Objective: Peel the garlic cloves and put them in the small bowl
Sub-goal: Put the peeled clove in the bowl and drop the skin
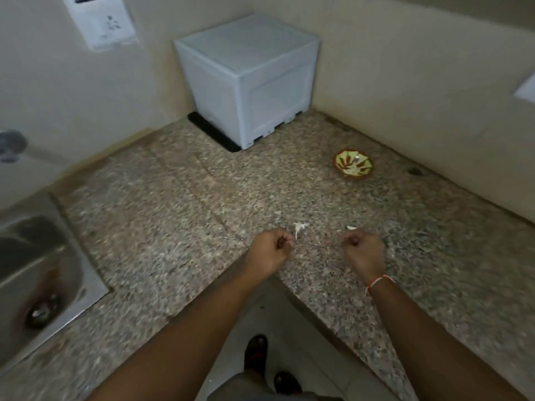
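My left hand (270,251) hovers over the granite counter (179,215) with fingers curled, pinching a small garlic clove (285,241). A white strip of peel (298,228) sticks out from its fingertips. My right hand (363,251) is a short way to the right, curled into a fist, and nothing shows inside it. A white garlic scrap (351,227) lies on the counter just beyond that hand. The small bowl (344,169), green and yellow with a red rim, sits far right near the wall; a pale piece lies inside it.
A white plastic box (249,82) stands in the back corner on a black mat. A steel sink (37,273) is set into the counter at the left. The counter's front edge cuts in below my hands, with floor and my feet (257,357) underneath.
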